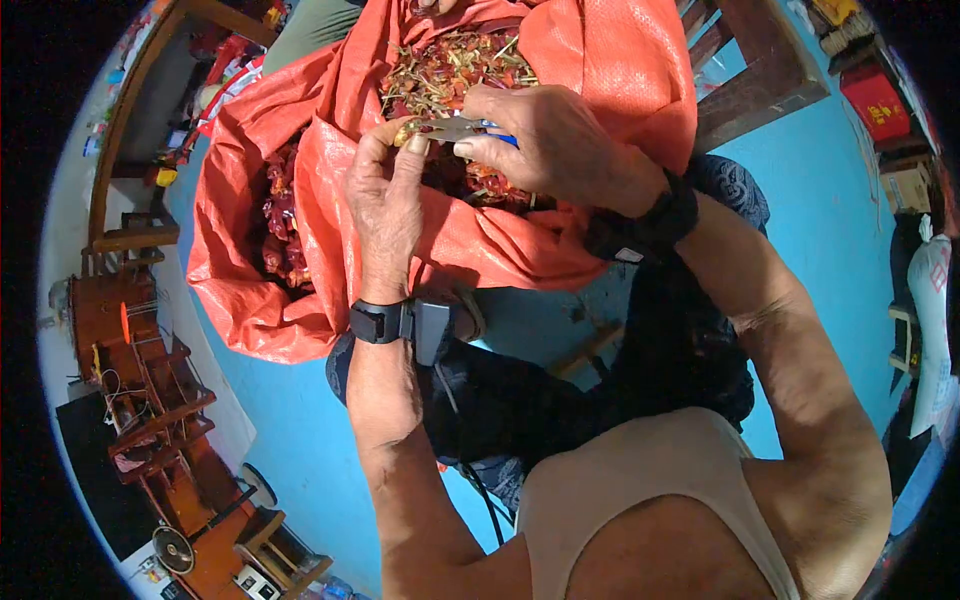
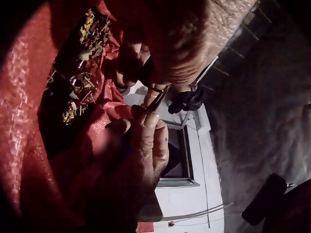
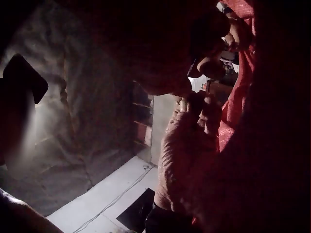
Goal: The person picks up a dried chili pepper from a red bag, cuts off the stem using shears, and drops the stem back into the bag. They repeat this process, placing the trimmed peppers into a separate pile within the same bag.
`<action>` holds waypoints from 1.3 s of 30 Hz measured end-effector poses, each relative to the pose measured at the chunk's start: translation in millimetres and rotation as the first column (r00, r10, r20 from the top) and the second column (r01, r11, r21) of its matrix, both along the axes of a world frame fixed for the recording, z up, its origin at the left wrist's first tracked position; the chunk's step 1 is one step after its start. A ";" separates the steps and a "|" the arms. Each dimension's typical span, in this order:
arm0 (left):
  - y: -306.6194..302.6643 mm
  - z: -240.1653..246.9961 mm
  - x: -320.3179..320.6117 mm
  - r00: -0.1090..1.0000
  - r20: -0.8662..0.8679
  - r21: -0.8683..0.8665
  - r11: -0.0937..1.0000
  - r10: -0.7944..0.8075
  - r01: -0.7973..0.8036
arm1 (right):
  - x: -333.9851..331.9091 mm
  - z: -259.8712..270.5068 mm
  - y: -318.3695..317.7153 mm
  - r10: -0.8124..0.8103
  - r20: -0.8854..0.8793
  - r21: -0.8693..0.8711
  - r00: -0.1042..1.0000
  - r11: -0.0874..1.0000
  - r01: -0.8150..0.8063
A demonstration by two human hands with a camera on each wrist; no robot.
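My left hand point(image 1: 388, 205) pinches a small yellow-and-red piece point(image 1: 404, 133) between thumb and fingertips. From the right, my right hand point(image 1: 560, 140) grips a blue-handled metal tool point(image 1: 462, 128), whose tips reach the piece beside my left thumb. Both hands are over an orange-red woven sack point(image 1: 480, 240) holding dried red pieces and straw-coloured stems point(image 1: 450, 70). The wrist views are dark; in the left wrist view stem bits point(image 2: 73, 97) lie in the sack, and the exact contact at the tool's tips cannot be told.
Another person's hand point(image 1: 435, 6) is at the sack's top edge. More dark red pieces point(image 1: 283, 215) fill the sack's left part. Blue floor point(image 1: 300, 440) surrounds it, with wooden furniture point(image 1: 170, 420) at left, a wooden frame point(image 1: 765, 95) at upper right and a white bag point(image 1: 930, 320) at far right.
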State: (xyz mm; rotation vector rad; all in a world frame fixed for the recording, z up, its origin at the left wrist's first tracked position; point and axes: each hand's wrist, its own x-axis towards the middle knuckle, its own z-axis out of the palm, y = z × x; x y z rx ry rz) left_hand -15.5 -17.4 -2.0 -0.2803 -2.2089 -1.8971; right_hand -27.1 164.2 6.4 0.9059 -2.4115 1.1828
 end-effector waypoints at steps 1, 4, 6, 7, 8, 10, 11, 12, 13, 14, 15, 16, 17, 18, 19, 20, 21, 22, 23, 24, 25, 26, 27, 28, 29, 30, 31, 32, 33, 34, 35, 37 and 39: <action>-0.5 -0.6 0.1 1.000 0.015 -0.002 1.000 -0.003 0.003 | -0.5 -1.6 0.2 0.000 0.002 0.000 1.000 1.000 0.000; -1.2 -1.4 -0.2 1.000 -0.006 -0.038 0.999 0.003 -0.003 | -2.2 -4.3 -0.1 -0.009 -0.010 0.021 1.000 1.000 0.010; -1.3 -2.0 0.0 1.000 -0.003 -0.027 1.000 -0.012 0.012 | -1.4 -4.8 -0.6 -0.024 -0.032 0.009 0.999 1.000 0.024; -1.3 -2.2 0.1 1.000 -0.004 -0.015 0.999 -0.029 0.029 | -0.7 -5.0 -1.0 -0.022 -0.030 0.010 0.999 1.000 0.022; -0.7 -2.3 0.2 1.000 -0.004 -0.014 1.000 -0.027 0.027 | -0.3 -4.9 -1.1 -0.037 -0.044 0.009 0.998 0.999 0.038; 1.1 -3.0 0.2 1.000 0.004 -0.004 1.000 -0.027 0.027 | -0.5 -4.2 -0.9 -0.052 -0.057 0.010 0.997 0.999 0.052; 0.4 -4.6 -0.8 1.000 0.007 -0.002 1.000 -0.027 0.027 | -0.4 -3.8 -0.2 -0.045 -0.034 0.033 0.998 0.998 0.047; -1.9 -7.2 -2.5 0.999 -0.004 -0.042 0.998 -0.042 0.042 | 0.1 -4.0 0.5 -0.041 -0.009 0.055 0.999 0.998 0.041; -3.0 -9.1 -3.0 0.998 -0.015 -0.084 0.995 -0.056 0.055 | 0.2 -5.2 0.9 -0.042 -0.005 0.058 0.999 0.997 0.043; -2.6 -9.3 -2.3 0.998 -0.013 -0.082 0.995 -0.057 0.055 | -0.8 -6.8 0.8 -0.027 0.001 0.063 1.000 0.998 0.027; -2.6 -8.6 -1.6 0.997 -0.016 -0.076 0.994 -0.079 0.078 | -2.0 -7.6 0.8 -0.011 0.006 0.067 1.000 0.998 0.010; -2.9 -7.9 -0.7 0.995 -0.018 -0.072 0.993 -0.100 0.099 | -2.5 -7.6 1.6 -0.009 0.006 0.067 1.000 0.998 0.008; -4.6 -7.9 -0.5 0.995 -0.019 -0.072 0.993 -0.099 0.098 | -3.0 -7.6 2.8 0.020 -0.008 0.072 1.000 0.997 -0.019; -7.3 -8.4 -0.7 0.992 -0.003 -0.132 0.984 -0.123 0.121 | -3.5 -7.6 3.6 0.047 -0.021 0.076 0.999 0.996 -0.045; -9.1 -9.1 -0.4 0.989 0.016 -0.191 0.971 -0.146 0.146 | -3.5 -7.8 3.9 0.046 -0.020 0.075 0.999 0.996 -0.045; -9.6 -10.1 0.6 0.989 0.019 -0.191 0.970 -0.147 0.148 | -3.0 -8.4 4.3 0.065 -0.027 0.044 0.998 0.997 -0.064; -10.0 -11.0 1.4 0.987 0.044 -0.127 0.979 -0.154 0.159 | -2.5 -8.9 4.4 0.084 -0.034 0.014 0.996 0.996 -0.083; -10.0 -11.1 1.6 0.984 0.066 -0.063 0.984 -0.163 0.167 | -2.5 -9.7 3.3 0.082 -0.033 0.013 0.996 0.997 -0.081; -9.2 -9.0 2.2 0.984 0.065 -0.064 0.984 -0.165 0.169 | -2.9 -10.7 1.1 0.083 -0.021 -0.023 0.996 0.996 -0.084; -8.5 -5.8 3.0 0.985 0.059 -0.034 0.986 -0.163 0.165 | -3.4 -10.9 -0.6 0.086 -0.009 -0.058 0.996 0.995 -0.086; -7.7 -2.9 3.7 0.986 0.054 -0.005 0.987 -0.159 0.160 | -3.9 -10.3 -1.6 0.086 -0.009 -0.057 0.996 0.995 -0.086; -6.7 -1.0 3.9 0.986 0.054 -0.004 0.987 -0.159 0.159 | -3.8 -9.5 -2.3 0.094 -0.004 -0.076 0.996 0.993 -0.094; -6.2 0.3 4.2 0.986 0.042 0.022 0.986 -0.164 0.163 | -3.1 -9.2 -3.4 0.103 0.003 -0.095 0.995 0.990 -0.102; -5.8 1.1 4.0 0.985 0.027 0.047 0.985 -0.168 0.166 | -2.6 -10.3 -5.0 0.104 0.001 -0.094 0.995 0.990 -0.104; -5.1 1.6 3.9 0.986 0.020 0.047 0.985 -0.166 0.165 | -2.9 -12.0 -6.9 0.133 0.077 -0.179 0.988 0.977 -0.117; -3.9 1.7 4.3 0.985 0.010 0.056 0.983 -0.173 0.172 | -4.2 -13.6 -8.9 0.167 0.148 -0.263 0.975 0.957 -0.123; -2.8 1.8 4.4 0.984 0.001 0.065 0.982 -0.180 0.180 | -6.5 -15.8 -11.3 0.167 0.142 -0.261 0.976 0.957 -0.126; -2.2 1.6 3.9 0.984 -0.003 0.065 0.982 -0.179 0.179 | -8.3 -17.0 -14.5 0.252 0.278 -0.380 0.927 0.915 -0.135; -1.6 0.5 4.1 0.984 0.004 0.089 0.980 -0.178 0.176 | -8.8 -18.5 -16.0 0.346 0.399 -0.494 0.850 0.862 -0.119; -0.5 -1.5 5.3 0.984 0.016 0.112 0.978 -0.176 0.173 | -8.1 -20.4 -14.7 0.346 0.404 -0.493 0.847 0.862 -0.117; 1.4 -1.8 4.9 0.985 -0.003 0.188 0.967 -0.174 0.171 | -7.0 -17.3 -13.0 0.290 0.376 -0.422 0.880 0.899 -0.115; -0.1 0.2 4.3 0.990 -0.002 0.167 0.976 -0.138 0.137 | -4.6 -10.5 -8.1 0.185 0.299 -0.272 0.936 0.957 -0.102; 0.2 5.9 6.0 0.995 -0.021 0.125 0.987 -0.102 0.104 | -0.5 -4.3 -6.1 0.163 0.173 -0.230 0.971 0.966 -0.121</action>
